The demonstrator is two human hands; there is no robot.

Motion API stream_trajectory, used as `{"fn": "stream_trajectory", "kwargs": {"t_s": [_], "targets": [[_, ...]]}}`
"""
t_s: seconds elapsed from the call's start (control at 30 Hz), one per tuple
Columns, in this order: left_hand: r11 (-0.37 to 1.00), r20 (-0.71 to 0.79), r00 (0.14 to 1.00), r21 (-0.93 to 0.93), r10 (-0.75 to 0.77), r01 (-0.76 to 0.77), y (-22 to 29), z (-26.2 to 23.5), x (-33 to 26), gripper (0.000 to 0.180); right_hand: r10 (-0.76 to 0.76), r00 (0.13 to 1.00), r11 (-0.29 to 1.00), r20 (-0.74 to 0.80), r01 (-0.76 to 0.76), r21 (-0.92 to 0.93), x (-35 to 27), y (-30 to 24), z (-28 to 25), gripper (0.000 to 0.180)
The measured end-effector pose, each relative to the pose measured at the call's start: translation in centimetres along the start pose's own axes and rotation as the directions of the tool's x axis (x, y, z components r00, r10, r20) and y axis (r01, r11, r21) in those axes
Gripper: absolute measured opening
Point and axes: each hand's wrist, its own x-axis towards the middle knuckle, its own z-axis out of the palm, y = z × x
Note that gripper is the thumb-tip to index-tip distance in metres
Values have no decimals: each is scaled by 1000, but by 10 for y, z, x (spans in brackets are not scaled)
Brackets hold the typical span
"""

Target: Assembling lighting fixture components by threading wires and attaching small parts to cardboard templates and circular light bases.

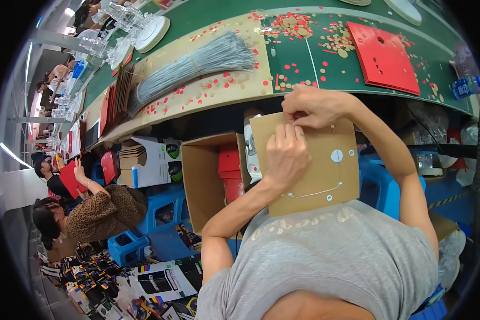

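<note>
A brown cardboard sheet (317, 168) rests tilted against my body, its far edge by the bench. A thin white strand (316, 194) runs across its lower part between two small holes, and a larger white round spot (336, 155) shows on its right side. My left hand (288, 152) is on the sheet's upper left, fingers curled down. My right hand (316, 106) bends over the top edge with its fingers pinched together. The fingertips of both hands meet near that edge; whatever they pinch is hidden or too small to make out.
On the green bench (325, 69) lie a bundle of grey wire ties (197, 61), stacked red cards (384, 58) and scattered red and tan paper discs (293, 24). An open cardboard box (202, 181) with red pieces stands left, near blue stools (165, 208). A co-worker (98, 213) sits further left.
</note>
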Motion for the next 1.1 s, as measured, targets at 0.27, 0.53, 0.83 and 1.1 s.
{"fn": "stream_trajectory", "kwargs": {"t_s": [0.27, 0.53, 0.83, 1.1], "targets": [[930, -61, 992, -344, 114, -128, -65, -18, 12, 24, 78, 786, 992, -613, -124, -32, -25, -22, 49, 17], [864, -47, 999, -503, 7, -29, -64, -6, 9, 37, 22, 572, 878, -820, -403, -257, -32, -62, 88, 16], [836, -58, 998, -548, -2, -30, -61, -3, 13, 40, 127, 537, 932, -834, -353, -86, -35, -40, 83, 15], [828, -11, 994, -552, 109, -97, -67, -7, 15, 41, 90, 782, 986, -617, -156, -54, -34, 1, 22, 36]]}}
